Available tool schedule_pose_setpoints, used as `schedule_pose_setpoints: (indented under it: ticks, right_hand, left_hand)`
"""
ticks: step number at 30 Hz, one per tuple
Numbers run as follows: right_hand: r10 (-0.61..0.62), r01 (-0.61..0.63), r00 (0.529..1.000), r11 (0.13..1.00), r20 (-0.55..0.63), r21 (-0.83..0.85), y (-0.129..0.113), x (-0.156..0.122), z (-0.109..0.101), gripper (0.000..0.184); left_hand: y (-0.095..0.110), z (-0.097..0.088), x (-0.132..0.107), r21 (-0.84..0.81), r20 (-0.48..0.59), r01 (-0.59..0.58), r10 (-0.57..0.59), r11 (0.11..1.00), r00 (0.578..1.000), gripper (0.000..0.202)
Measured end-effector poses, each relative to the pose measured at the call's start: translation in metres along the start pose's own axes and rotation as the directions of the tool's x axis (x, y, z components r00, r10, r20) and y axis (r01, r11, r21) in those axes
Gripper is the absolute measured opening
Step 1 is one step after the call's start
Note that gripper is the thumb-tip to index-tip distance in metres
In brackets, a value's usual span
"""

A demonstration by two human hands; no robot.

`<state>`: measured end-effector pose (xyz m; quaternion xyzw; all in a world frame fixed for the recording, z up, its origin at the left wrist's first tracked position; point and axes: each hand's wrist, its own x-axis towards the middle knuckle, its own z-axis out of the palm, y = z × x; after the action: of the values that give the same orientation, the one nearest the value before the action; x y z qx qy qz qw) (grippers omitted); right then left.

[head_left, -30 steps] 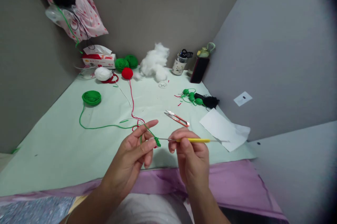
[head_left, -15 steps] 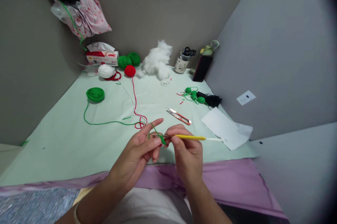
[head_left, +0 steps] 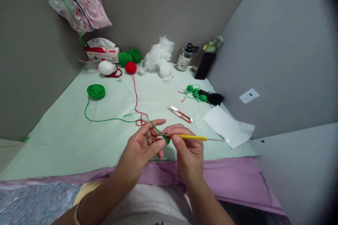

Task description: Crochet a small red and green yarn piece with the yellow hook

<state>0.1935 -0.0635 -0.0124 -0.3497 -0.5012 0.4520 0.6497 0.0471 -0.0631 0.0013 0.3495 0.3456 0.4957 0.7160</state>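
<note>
My left hand [head_left: 142,147] pinches a small crochet piece [head_left: 166,139] in green, red and white yarn, partly hidden by the thumb and fingers. Green working yarn [head_left: 155,127] passes over the raised left index finger. My right hand [head_left: 188,149] is closed around a crochet hook [head_left: 192,137] with a yellow grip; its metal tip lies at the top of the piece. From there the green strand runs left across the table to a green yarn ball [head_left: 96,91]. Red yarn [head_left: 141,122] and white yarn lie loosely tangled just beyond my left hand.
Thread snips [head_left: 180,114] lie beyond my right hand, with white paper [head_left: 229,126] to the right. Green crocheted pieces [head_left: 195,93] sit beside black yarn [head_left: 215,98]. Along the back are a tissue box [head_left: 102,55], a red yarn ball [head_left: 130,67], white stuffing [head_left: 159,57] and a cup [head_left: 184,60].
The crochet piece has turned in my left fingers, so its red and white part now shows. The hook's tip has shifted slightly, and the whole view has tilted a little.
</note>
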Motion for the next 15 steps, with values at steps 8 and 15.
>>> schedule_pose_setpoints:
  ticks: [8, 15]
  right_hand:
    - [0.159, -0.146, 0.987, 0.962, -0.038, 0.231, 0.0, 0.007, -0.001, 0.012]
    - [0.045, -0.044, 0.999, 0.99, -0.005, 0.136, -0.005, 0.006, -0.005, 0.018]
  left_hand:
    - [0.001, -0.004, 0.002, 0.034, -0.032, -0.055, 0.056, 0.998, 0.998, 0.029]
    - [0.003, -0.004, 0.003, 0.048, -0.068, -0.069, 0.072, 0.996, 0.995, 0.029]
